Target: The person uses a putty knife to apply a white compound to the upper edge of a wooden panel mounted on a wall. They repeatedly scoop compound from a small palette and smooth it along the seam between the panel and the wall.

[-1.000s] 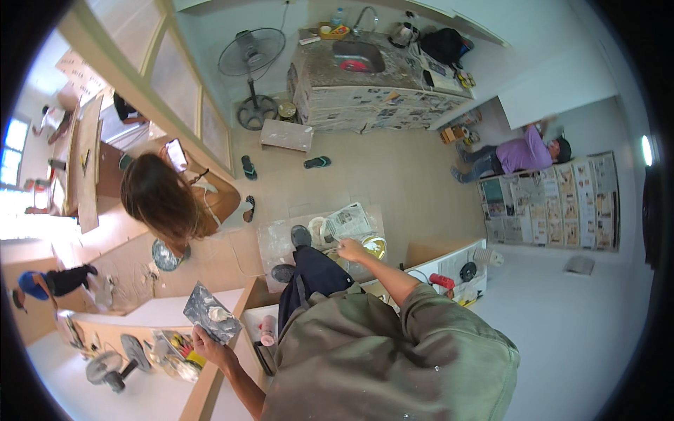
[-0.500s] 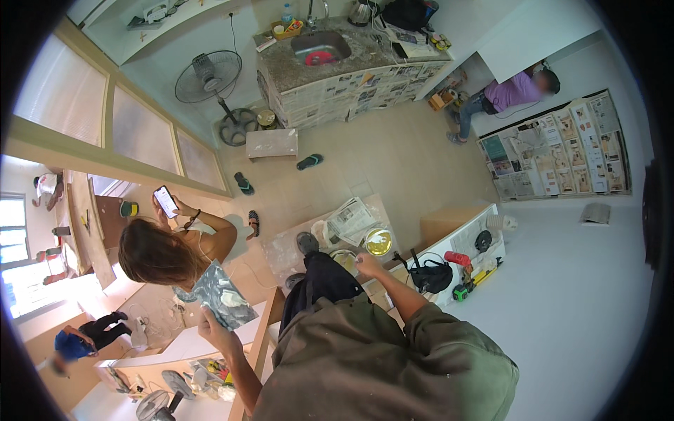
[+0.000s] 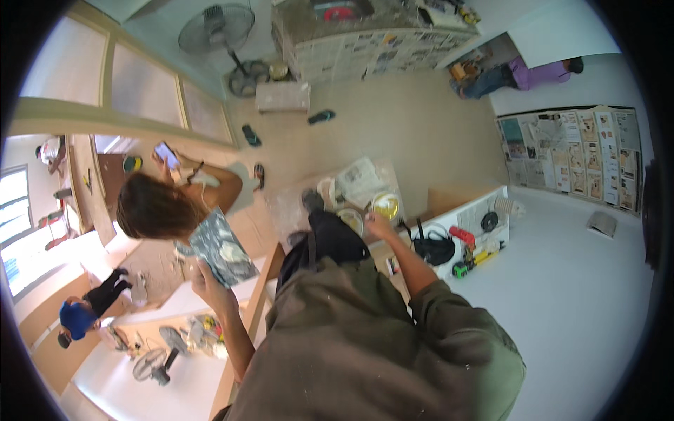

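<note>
My left hand is closed on the near edge of a grey, flat, roughly square board smeared with white paste. The board is tilted and overlaps the view of a long-haired person at my left, who holds a phone. My right hand is closed, held just above a round tin with a yellow inside and white stuff in it. Whatever those fingers grip is too small and blurred to make out. Beside it stands a second round container, partly behind my trousers.
Newspaper lies on a stained board on the floor. To my right a white shelf holds a black bag, a red roll and a green tape measure. A step stool, slippers and fan stand ahead; other people work farther off.
My view has tilted and shifted, so the sink counter now sits higher and partly out of the picture. Both hands keep their holds; the board stays in my left hand.
</note>
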The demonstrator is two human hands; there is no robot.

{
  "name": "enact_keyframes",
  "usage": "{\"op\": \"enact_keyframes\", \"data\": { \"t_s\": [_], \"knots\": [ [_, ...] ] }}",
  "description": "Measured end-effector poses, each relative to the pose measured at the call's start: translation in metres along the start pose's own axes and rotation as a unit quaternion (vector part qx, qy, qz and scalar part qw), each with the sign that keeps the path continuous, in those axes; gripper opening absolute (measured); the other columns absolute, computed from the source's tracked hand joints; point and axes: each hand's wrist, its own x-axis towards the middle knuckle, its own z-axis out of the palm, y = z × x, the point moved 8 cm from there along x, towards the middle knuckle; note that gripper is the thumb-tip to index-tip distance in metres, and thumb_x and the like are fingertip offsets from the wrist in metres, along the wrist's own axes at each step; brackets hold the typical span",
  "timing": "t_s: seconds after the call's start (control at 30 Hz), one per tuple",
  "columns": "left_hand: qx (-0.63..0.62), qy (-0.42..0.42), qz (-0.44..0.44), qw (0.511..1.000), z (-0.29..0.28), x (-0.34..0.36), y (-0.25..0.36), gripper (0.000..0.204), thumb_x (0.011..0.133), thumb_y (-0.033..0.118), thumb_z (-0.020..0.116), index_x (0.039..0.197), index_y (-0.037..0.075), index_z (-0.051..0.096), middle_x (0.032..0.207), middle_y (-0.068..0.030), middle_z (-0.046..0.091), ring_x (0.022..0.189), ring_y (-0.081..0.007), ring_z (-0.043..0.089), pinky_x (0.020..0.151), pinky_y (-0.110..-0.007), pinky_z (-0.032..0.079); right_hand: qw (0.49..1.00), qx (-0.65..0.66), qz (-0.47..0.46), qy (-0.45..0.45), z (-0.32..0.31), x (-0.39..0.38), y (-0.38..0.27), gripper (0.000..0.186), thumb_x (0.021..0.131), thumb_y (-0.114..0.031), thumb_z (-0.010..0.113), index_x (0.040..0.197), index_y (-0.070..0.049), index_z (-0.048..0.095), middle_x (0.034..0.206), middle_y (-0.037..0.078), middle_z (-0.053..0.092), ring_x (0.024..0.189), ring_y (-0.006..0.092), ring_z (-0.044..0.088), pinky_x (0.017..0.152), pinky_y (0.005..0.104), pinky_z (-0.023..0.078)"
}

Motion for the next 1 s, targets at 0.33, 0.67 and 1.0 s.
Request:
{"op": "enact_keyframes", "data": {
  "t_s": [0.33, 0.67, 1.0],
  "knots": [
    [0.014, 0.057, -0.025, 0.998, -0.056, -0.014, 0.001, 0.028, 0.102, 0.021, 0.047, 0.096, -0.003, 0.059, 0.091, -0.0088, 0.065, 0.078, -0.0126, 0.062, 0.069, -0.027, 0.050, 0.985, 0.006, 0.166, 0.051, -0.044, -0.014, 0.029, 0.038, 0.083, -0.025, 0.061, 0.114, -0.005, 0.059, 0.078, 0.019, 0.067, 0.074, 0.0353, 0.066, 0.068, 0.0444, 0.051],
    [0.027, 0.072, -0.033, 0.997, -0.068, -0.033, -0.008, 0.027, 0.102, 0.019, 0.046, 0.087, 0.000, 0.058, 0.082, -0.0037, 0.062, 0.070, -0.0079, 0.056, 0.063, -0.023, 0.045, 0.989, 0.014, 0.141, 0.032, -0.002, -0.038, 0.062, 0.040, 0.084, -0.019, 0.060, 0.119, 0.000, 0.054, 0.075, 0.013, 0.064, 0.054, 0.0192, 0.061, 0.050, 0.0338, 0.049],
    [0.050, 0.245, 0.034, 0.968, -0.099, -0.061, -0.028, 0.030, 0.101, 0.017, 0.048, 0.078, 0.000, 0.058, 0.070, 0.0070, 0.048, 0.064, -0.0017, 0.038, 0.054, -0.021, 0.031, 0.988, 0.011, -0.088, -0.123, 0.055, 0.076, -0.116, 0.036, 0.086, -0.012, 0.059, 0.119, 0.000, 0.055, 0.076, 0.008, 0.060, 0.058, 0.0147, 0.058, 0.052, 0.0299, 0.047]
  ]
}}
